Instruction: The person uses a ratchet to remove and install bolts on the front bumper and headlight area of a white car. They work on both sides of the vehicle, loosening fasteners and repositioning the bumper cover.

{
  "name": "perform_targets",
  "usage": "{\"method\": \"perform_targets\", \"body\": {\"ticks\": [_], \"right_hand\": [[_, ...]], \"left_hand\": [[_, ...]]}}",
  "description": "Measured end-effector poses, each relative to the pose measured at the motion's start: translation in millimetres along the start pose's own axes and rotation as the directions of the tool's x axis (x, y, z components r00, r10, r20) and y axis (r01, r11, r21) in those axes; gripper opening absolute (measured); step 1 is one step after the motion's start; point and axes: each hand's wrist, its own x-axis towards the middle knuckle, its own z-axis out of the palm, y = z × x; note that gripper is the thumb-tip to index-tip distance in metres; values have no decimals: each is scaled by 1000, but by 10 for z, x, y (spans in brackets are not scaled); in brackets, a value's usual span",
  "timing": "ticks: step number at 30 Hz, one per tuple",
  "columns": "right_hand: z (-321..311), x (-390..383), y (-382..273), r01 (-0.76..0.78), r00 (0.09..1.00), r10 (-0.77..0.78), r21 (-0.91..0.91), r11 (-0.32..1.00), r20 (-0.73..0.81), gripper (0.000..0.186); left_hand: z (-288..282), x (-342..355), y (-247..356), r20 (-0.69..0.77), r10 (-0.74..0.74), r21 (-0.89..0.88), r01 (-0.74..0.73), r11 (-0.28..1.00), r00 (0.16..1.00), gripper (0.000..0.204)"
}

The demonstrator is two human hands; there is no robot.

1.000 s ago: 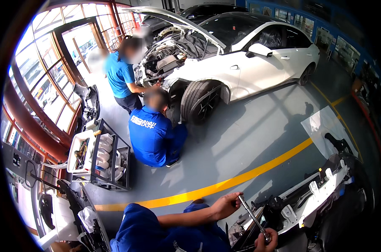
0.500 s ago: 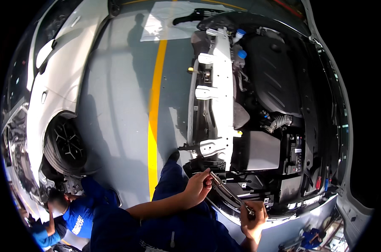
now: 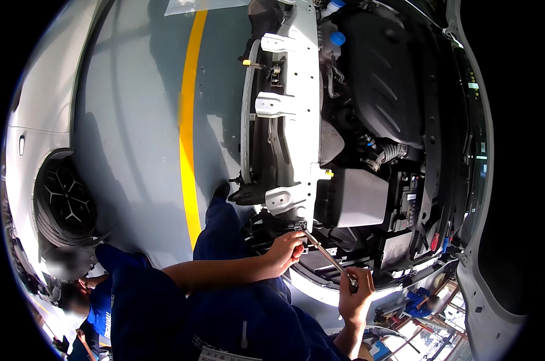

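Ratchet wrench (image 3: 328, 257): slim, straight, shiny metal, its tip just by the white crossbeam (image 3: 302, 135).
Right hand (image 3: 358, 299): I see fingers wrapped around the ratchet end.
Left hand (image 3: 283, 253): fingers curled at the tip; gripping, I can't tell.
Crossbeam: smooth, flat-tabbed, hole-punched.
Engine cover (image 3: 384, 75): matte black, ridged.

Right hand (image 3: 358, 293) around a ratchet (image 3: 328, 256), left hand (image 3: 284, 249) beside its tip, near the white beam (image 3: 306, 138)
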Motion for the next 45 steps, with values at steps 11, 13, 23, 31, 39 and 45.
{"method": "perform_targets", "body": {"ticks": [11, 13, 23, 31, 39, 45], "right_hand": [[4, 379, -84, 336, 939, -323, -119, 934, 114, 16], [20, 453, -130, 402, 912, -379, -166, 900, 156, 15], [21, 743, -454, 645, 752, -542, -250, 722, 374, 12], [40, 779, -447, 664, 727, -566, -191, 723, 388, 12], [104, 717, -289, 603, 795, -543, -265, 752, 269, 28], [95, 873, -285, 604, 796, -559, -253, 756, 231, 29]], "left_hand": [[-50, 38, -61, 80, 99, 131, -109, 985, 992, 37], [-26, -19, -74, -42, 218, 383, -186, 905, 975, 37], [-611, 160, 285, 592, 762, 806, -192, -559, 263, 30], [-612, 372, 118, 438, 895, 896, -134, -424, 92, 16], [-637, 330, 83, 510, 827, 855, -30, -518, 238, 16], [-637, 343, 149, 562, 817, 827, -57, -560, 130, 14]]}}
